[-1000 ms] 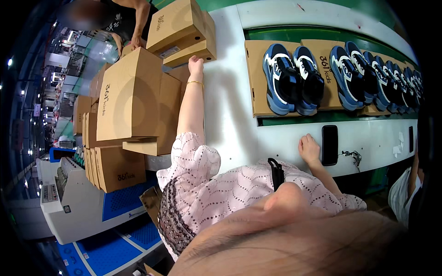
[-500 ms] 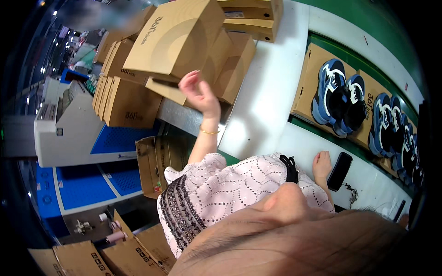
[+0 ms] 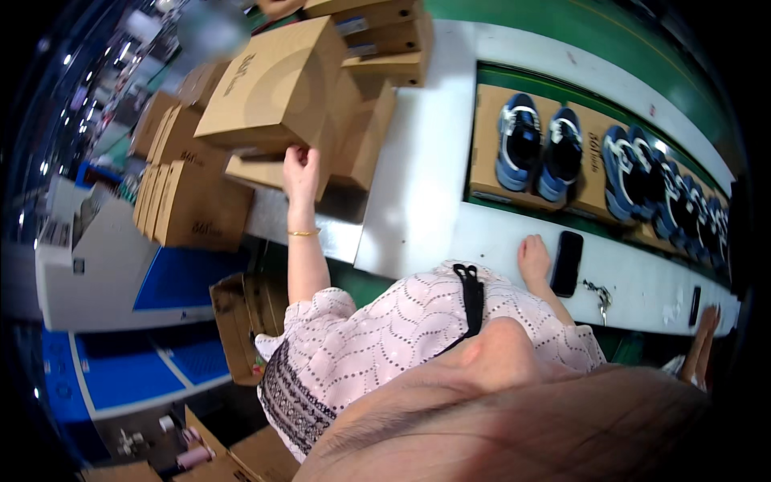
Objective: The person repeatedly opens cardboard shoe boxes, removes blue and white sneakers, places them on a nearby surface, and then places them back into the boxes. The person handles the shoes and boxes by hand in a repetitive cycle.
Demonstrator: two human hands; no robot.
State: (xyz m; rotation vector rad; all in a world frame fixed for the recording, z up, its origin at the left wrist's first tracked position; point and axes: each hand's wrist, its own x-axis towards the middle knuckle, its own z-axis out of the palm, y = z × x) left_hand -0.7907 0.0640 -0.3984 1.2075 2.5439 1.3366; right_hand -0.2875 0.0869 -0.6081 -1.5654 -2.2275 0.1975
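My left hand [image 3: 300,170], with a gold bangle at the wrist, is closed at the lower edge of a large brown cardboard box [image 3: 269,88]. Its fingers curl in at that edge; whatever they grip, if anything, is hidden. Below the box juts a cardboard flap [image 3: 255,172], and an open-sided carton [image 3: 365,149] stands just right of it. My right hand [image 3: 533,261] rests loosely closed on the white table [image 3: 474,233], nothing visible in it. Beside it lies a black phone [image 3: 568,263].
Blue-and-white sneakers [image 3: 520,145] sit on boxes along a green-edged line. Keys [image 3: 601,299] lie past the phone. More cartons [image 3: 205,201] are stacked at left above a blue-and-white machine [image 3: 144,337]. Another person's hands [image 3: 710,318] show at far right, another arm [image 3: 281,6] at the top.
My left hand has gone from spread fingers to curled ones and now meets the box's lower edge. My right hand stays by the phone. The whole view has shifted.
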